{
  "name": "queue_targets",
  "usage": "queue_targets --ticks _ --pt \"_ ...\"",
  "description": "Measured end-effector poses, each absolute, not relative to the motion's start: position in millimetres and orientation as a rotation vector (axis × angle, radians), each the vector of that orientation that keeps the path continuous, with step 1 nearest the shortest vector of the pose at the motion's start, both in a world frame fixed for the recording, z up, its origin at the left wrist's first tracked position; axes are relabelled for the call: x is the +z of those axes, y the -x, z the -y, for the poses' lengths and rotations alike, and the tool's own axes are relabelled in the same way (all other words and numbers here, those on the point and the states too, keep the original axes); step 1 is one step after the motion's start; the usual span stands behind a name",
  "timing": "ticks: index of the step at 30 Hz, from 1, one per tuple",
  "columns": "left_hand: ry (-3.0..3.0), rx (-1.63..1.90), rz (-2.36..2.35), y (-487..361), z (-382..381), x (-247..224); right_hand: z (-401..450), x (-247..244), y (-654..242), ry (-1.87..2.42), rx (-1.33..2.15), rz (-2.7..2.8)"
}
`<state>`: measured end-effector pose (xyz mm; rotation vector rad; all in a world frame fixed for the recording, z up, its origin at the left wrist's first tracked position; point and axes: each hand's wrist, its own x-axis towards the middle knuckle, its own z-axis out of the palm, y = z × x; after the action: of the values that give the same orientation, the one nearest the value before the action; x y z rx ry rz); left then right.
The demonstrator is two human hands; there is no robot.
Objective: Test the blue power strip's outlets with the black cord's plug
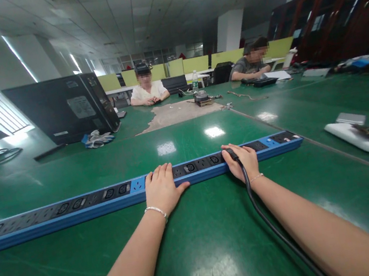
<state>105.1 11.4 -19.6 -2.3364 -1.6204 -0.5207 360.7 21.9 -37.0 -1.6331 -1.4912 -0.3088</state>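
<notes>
A long blue power strip point(94, 215) with black and blue sockets lies across the green table, running from the left edge to right of centre. My left hand point(161, 187) is laid over its middle, fingers across the top to the far edge and thumb along the near side. Further right, my right hand point(244, 165) is closed around a black power plug point(232, 154) at the strip's sockets. Whether the plug sits inside a socket is hidden by my fingers. From it a black cable point(264, 216) hangs down past my right forearm to the bottom edge.
A black computer case point(68, 108) stands at the back left, with gloves point(97, 138) beside it. Cardboard point(180, 112), a bottle point(195, 81) and a dark round device point(201, 98) are further back. Two people sit across the table. A white object point(359, 138) lies right.
</notes>
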Motion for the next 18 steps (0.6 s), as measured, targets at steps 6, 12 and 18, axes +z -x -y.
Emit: queue_targets --ticks 6,12,18 --pt "2.332 -0.536 1.615 -104.8 -11.9 -20.3 -23.5 -38.3 -362.7 1.572 -0.332 1.463" --pt "2.332 -0.554 1.606 -104.4 -11.5 -20.4 -24.3 -40.1 -363.5 1.546 -0.333 1.459" --pt "2.342 -0.569 1.602 -105.0 -11.5 -19.8 -20.3 -32.1 -357.3 1.528 -0.243 1.425"
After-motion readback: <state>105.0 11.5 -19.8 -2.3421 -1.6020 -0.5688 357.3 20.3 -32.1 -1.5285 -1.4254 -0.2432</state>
